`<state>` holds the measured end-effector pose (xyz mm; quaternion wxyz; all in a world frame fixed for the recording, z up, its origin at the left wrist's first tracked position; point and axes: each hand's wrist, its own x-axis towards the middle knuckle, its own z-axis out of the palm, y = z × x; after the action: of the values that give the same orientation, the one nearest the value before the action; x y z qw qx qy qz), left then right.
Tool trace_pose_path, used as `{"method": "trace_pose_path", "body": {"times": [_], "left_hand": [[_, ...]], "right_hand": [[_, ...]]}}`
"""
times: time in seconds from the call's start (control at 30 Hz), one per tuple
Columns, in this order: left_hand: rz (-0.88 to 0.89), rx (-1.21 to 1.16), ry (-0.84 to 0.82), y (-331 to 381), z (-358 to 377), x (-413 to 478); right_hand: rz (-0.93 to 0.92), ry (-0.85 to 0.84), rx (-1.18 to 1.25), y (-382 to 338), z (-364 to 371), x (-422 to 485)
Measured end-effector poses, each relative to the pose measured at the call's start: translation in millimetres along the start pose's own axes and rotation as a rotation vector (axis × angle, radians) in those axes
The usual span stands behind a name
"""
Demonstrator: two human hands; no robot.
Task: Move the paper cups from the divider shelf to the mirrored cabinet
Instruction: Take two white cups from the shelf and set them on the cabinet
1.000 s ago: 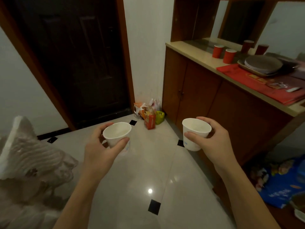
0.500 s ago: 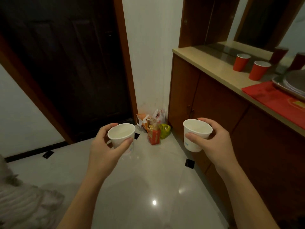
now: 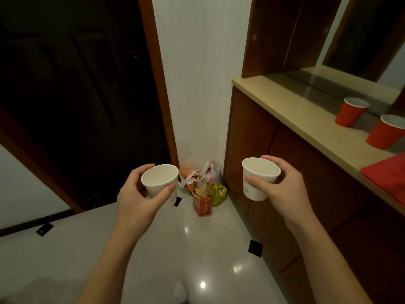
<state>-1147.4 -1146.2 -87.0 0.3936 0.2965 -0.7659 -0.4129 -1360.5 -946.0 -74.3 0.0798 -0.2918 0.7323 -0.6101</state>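
You're carrying, left hand (image 3: 140,201) gripping one cup (image 3: 159,179), right hand (image 3: 285,190) gripping the other cup (image 3: 259,179) — next probably lifting both onto the cabinet (image 3: 285,99).

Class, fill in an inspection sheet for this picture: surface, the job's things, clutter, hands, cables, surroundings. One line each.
Surface: beige cabinet top carries a farther red cup, a nearer red cup and a red mat.
Job's things: left white cup and right white cup, both upright, held in the air, not yet on the cabinet top.
Clutter: snack bags in the floor corner beside the cabinet.
Hands: left hand grips the left white cup; right hand grips the right white cup.
Cables: nothing seen.
Surroundings: mirror above the cabinet top, dark door, white wall, glossy tiled floor.
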Motion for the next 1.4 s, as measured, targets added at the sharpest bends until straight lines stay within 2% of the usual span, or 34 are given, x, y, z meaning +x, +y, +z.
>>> {"method": "trace_pose_path", "body": {"times": [0.4,0.63,1.0,1.4], "left_hand": [[0.003,-0.123,-0.085,-69,44,225],[0.044,-0.181,-0.197,-84,90,336],[0.094,-0.218,-0.394,-81,258,444],[0.197,-0.385,-0.753,-7,474,506]], "right_hand": [[0.022,0.129,-0.054,19,79,190],[0.066,0.232,-0.106,29,81,267],[0.096,0.441,-0.141,88,11,368],[0.17,0.727,-0.119,127,-105,432]]}}
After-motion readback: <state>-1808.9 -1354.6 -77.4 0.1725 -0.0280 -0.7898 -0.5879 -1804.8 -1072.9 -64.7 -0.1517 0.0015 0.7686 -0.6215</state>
